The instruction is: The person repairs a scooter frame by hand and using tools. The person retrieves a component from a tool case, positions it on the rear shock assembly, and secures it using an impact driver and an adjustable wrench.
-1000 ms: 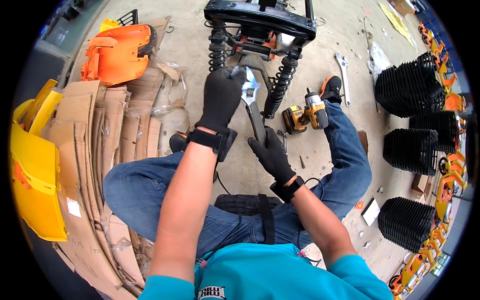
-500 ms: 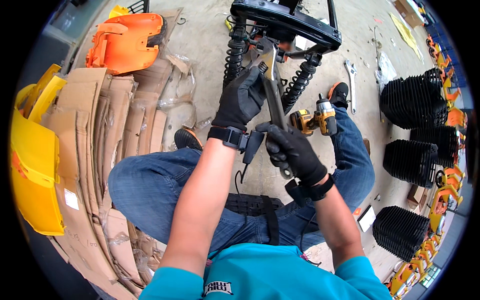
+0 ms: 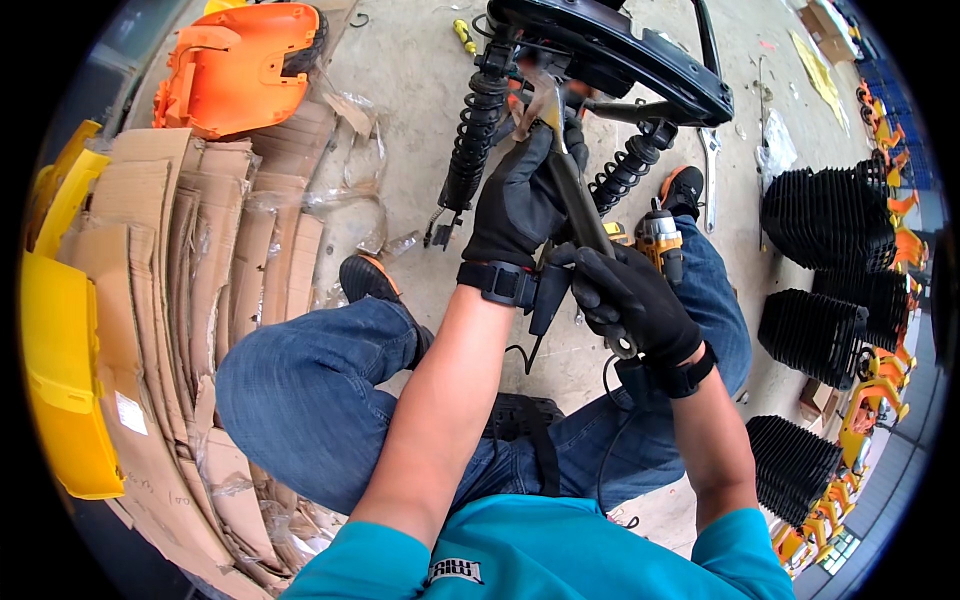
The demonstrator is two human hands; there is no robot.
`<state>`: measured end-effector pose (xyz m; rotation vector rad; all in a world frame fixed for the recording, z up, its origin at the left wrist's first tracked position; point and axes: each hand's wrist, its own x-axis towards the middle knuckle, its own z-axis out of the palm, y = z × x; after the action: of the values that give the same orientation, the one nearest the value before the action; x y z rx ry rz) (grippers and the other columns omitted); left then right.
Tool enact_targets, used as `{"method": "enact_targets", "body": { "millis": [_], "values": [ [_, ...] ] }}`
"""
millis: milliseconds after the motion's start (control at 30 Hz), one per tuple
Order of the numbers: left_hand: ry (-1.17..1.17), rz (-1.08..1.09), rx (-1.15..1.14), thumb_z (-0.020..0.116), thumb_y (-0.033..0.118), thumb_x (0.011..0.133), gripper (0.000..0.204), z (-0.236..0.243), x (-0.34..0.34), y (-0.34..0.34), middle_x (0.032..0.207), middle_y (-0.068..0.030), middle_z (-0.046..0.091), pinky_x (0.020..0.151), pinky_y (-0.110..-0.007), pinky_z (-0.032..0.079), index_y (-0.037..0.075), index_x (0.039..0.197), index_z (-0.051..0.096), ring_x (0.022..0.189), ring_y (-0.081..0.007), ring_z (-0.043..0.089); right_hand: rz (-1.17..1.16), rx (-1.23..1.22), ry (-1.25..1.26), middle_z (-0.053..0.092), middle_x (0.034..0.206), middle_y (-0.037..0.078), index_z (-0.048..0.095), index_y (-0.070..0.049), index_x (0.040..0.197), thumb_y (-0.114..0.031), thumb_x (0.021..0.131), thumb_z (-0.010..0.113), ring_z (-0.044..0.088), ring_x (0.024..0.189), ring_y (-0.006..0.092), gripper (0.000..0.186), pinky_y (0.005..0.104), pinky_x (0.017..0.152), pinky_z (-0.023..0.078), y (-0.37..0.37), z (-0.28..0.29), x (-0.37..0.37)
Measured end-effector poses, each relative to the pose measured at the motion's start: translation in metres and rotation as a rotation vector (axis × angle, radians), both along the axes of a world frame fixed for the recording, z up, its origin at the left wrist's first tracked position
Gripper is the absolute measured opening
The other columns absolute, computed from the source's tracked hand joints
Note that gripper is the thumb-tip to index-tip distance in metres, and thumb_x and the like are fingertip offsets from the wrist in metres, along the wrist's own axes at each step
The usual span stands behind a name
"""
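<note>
Both hands have climbed toward the black frame since a second ago, carrying the long wrench up with them until its head meets the fitting between the two shock absorbers.

Concrete floor (image 3: 420, 60) takes up the whole scene, with the person sitting on it, legs in blue jeans spread wide. To the left lies a broad pile of flattened cardboard (image 3: 190, 290), with yellow plastic body panels (image 3: 60, 390) at its outer edge and an orange plastic shell (image 3: 235, 65) beyond its far end. On the right stand stacks of black ribbed parts (image 3: 825, 215), with small orange pieces along the rim of the view.

Straight ahead sits the black frame (image 3: 620, 55), with a black coil shock absorber (image 3: 472, 140) hanging down on its left side and a second shock absorber (image 3: 628, 170) on its right. A yellow and black cordless drill (image 3: 655, 240) rests on the right thigh, just beside the hands.

The left hand (image 3: 520, 200), in a black glove, is closed around the upper shaft of the wrench (image 3: 575, 200), near its head. The right hand (image 3: 630, 300), also gloved in black, is wrapped tight around the lower end of the same shaft. The wrench runs slantwise between them, its silver head (image 3: 540, 100) up against the frame, though blurred there.
</note>
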<state>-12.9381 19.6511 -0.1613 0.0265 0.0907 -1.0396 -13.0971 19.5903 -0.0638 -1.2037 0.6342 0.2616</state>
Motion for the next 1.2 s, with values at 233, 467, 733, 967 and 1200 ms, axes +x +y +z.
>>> {"method": "enact_targets", "body": {
  "millis": [233,467,733,967,1200],
  "values": [
    [-0.02,0.056,0.06,0.051,0.014,0.101,0.039,0.0,-0.001,-0.005,0.122,-0.0209,0.06,0.101,-0.037,0.052,-0.005,0.134,0.045,0.113,-0.0277,0.062,-0.018,0.068,0.048,0.042,0.063,-0.004,0.062,-0.003,0.119,-0.033,0.101,0.051,0.037,0.044,0.002,0.037,0.0189,0.039,0.03,-0.007,-0.003,0.006],
    [-0.214,0.075,0.191,0.047,0.021,0.104,0.038,0.006,0.005,-0.009,0.117,-0.0221,0.061,0.099,-0.036,0.053,-0.006,0.131,0.045,0.111,-0.0265,0.063,-0.002,0.136,0.005,0.042,0.062,-0.005,0.063,-0.004,0.12,-0.034,0.102,0.05,0.037,0.045,0.0012,0.037,0.0183,0.039,0.028,-0.021,-0.016,0.008],
    [-0.121,0.076,0.209,0.056,0.024,0.1,0.038,0.013,0.004,-0.012,0.104,-0.0147,0.063,0.095,-0.036,0.055,-0.002,0.127,0.049,0.1,-0.0228,0.065,-0.026,0.178,0.024,0.044,0.063,-0.006,0.063,-0.003,0.118,-0.032,0.102,0.05,0.038,0.048,0.0002,0.036,0.0169,0.042,0.03,-0.029,-0.022,0.007],
    [-0.154,0.071,0.231,0.055,0.026,0.1,0.034,0.007,0.003,-0.018,0.104,-0.0122,0.063,0.092,-0.035,0.055,0.0,0.122,0.054,0.099,-0.0206,0.064,-0.006,0.169,0.059,0.046,0.063,-0.005,0.062,-0.001,0.118,-0.032,0.101,0.052,0.039,0.047,0.0002,0.036,0.0163,0.041,0.03,-0.034,-0.02,0.011],
    [-0.21,0.085,0.254,0.056,0.031,0.1,0.034,0.006,0.0,-0.021,0.103,-0.01,0.062,0.089,-0.034,0.056,0.002,0.117,0.056,0.095,-0.0183,0.064,-0.048,0.171,0.015,0.046,0.063,-0.005,0.062,-0.001,0.118,-0.031,0.101,0.053,0.039,0.047,0.0005,0.036,0.0166,0.041,0.03,-0.033,-0.025,0.006]
  ]
}}
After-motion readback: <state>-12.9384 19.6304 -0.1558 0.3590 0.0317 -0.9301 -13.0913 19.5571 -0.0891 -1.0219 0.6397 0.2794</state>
